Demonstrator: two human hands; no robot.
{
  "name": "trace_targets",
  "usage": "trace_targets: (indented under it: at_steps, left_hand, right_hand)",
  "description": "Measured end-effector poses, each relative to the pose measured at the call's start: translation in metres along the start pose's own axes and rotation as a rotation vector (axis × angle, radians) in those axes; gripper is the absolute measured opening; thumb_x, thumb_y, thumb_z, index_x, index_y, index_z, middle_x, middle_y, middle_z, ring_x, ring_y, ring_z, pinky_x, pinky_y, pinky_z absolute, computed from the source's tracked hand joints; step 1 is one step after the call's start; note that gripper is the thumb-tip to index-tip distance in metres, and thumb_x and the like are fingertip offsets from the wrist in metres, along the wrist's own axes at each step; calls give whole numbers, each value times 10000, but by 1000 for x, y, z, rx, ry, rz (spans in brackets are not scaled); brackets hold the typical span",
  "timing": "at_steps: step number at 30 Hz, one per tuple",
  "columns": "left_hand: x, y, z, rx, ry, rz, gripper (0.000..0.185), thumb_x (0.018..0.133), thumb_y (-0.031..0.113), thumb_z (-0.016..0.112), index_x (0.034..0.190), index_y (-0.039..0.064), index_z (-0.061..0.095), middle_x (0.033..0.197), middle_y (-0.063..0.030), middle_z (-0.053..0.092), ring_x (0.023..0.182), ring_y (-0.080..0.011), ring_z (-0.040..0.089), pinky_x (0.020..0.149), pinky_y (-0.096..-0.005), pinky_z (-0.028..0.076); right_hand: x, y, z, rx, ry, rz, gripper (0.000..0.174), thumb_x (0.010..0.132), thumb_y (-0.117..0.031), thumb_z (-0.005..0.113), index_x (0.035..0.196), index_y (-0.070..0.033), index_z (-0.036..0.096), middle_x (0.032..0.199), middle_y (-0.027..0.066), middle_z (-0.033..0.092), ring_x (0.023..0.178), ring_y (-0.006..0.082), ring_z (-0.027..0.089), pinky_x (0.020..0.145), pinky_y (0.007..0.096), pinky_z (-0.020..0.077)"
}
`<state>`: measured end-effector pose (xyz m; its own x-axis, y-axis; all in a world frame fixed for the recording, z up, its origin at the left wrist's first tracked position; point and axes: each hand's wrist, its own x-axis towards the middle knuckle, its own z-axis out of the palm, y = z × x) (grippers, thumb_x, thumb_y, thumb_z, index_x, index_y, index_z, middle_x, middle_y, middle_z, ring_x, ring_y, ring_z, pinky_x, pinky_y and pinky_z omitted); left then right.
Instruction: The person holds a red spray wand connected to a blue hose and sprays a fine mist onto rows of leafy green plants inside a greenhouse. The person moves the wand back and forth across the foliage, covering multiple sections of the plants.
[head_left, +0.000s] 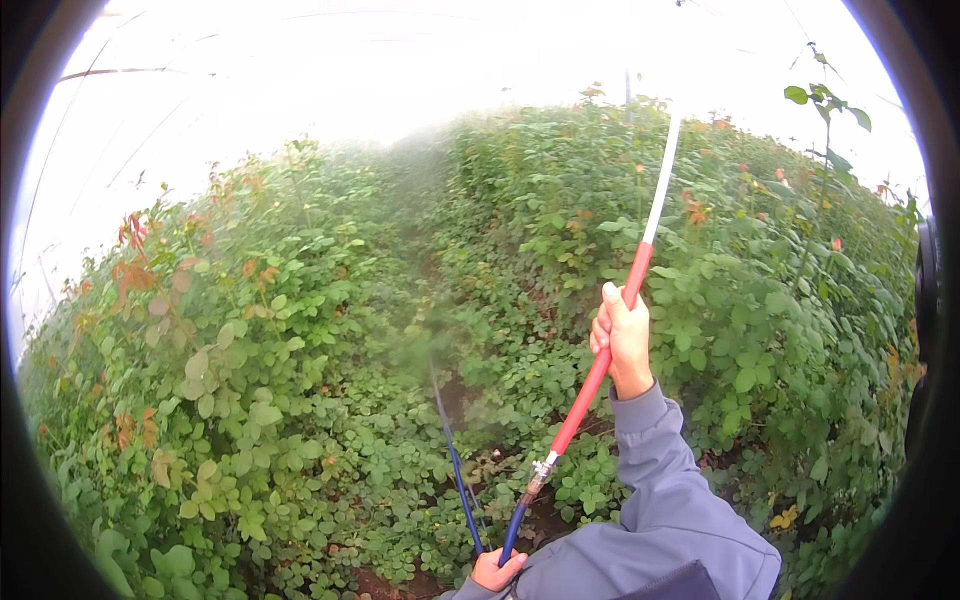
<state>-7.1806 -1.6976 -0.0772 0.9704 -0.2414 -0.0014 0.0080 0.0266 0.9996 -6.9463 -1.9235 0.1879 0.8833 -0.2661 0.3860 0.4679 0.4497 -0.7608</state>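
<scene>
My right hand (627, 337) is wrapped around the red sleeve (579, 405) of a long spray lance, raised and tilted up to the right. Above the grip, the lance's white tube (663, 180) reaches over the foliage; its tip is lost in the glare. A metal valve fitting (540, 472) joins the lower end of the lance to a blue hose (512, 531). Low in the view, my left hand (495, 570) grips this hose. Another stretch of blue hose (459, 469) runs from near that hand forward along the ground into the leaves.
Dense rose bushes stand on the left (247, 375) and right (750, 322), some with pink blooms. Low foliage covers much of the narrow path between them, with patches of bare soil (544, 517). Mist blurs the row ahead. A thin post (628, 97) rises behind the bushes.
</scene>
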Motion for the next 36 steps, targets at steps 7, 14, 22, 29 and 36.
trace_targets:
  at_steps: [7, 14, 22, 29, 36]
  left_hand:
    - [-13, 8, 12, 113, -85, -115, 284, 883, 268, 648, 757, 14, 625, 606, -70, 569, 572, -144, 498, 543, -352, 410]
    - [-49, -56, 25, 352, 89, 179, 248, 888, 281, 649, 770, 63, 637, 601, -30, 540, 559, -122, 477, 503, -329, 368]
    - [-39, -33, 83, 74, 97, -340, 285, 912, 280, 623, 709, 80, 600, 586, 44, 477, 547, -70, 410, 478, -291, 313]
    - [-47, -23, 120, 84, 95, -357, 270, 908, 276, 627, 725, 77, 609, 595, 31, 494, 556, -81, 428, 486, -297, 327]
    - [-69, -21, 136, 103, 46, -337, 256, 904, 273, 631, 742, 75, 619, 605, 17, 512, 565, -92, 446, 495, -303, 341]
  right_hand:
    - [-20, -16, -16, 22, 24, 11, 276, 935, -232, 598, 818, -110, 381, 540, -24, 378, 359, 80, 373, 305, 245, 352]
    - [-24, 2, 4, 105, -130, 172, 220, 932, -221, 591, 879, -94, 419, 582, -43, 443, 386, 62, 403, 324, 223, 375]
    - [-36, 30, 26, 530, -628, 473, 282, 981, -363, 501, 914, -125, 365, 565, -41, 407, 372, 63, 386, 326, 215, 368]
    - [-66, 21, 21, 338, -707, 468, 321, 962, -400, 530, 893, -120, 389, 568, -49, 408, 367, 49, 382, 332, 221, 359]
    - [-78, -26, -19, 190, -478, 384, 263, 972, -326, 525, 901, -100, 412, 572, -45, 421, 368, 55, 392, 320, 227, 357]
